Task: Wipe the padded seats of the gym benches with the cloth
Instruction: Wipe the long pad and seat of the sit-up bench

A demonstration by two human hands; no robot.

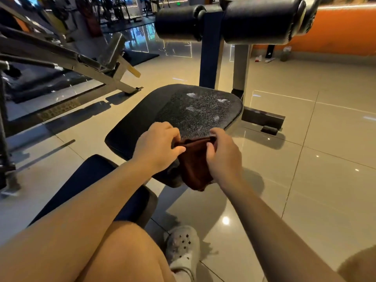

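brown cloth (194, 159) hangs between both hands over the near edge of the black padded seat (195, 107); left hand (157, 146) pinches its left top corner with curled fingers and thumb; right hand (222, 153) grips the right top corner the same way; two foam rollers (258, 20) stand beyond the seat.
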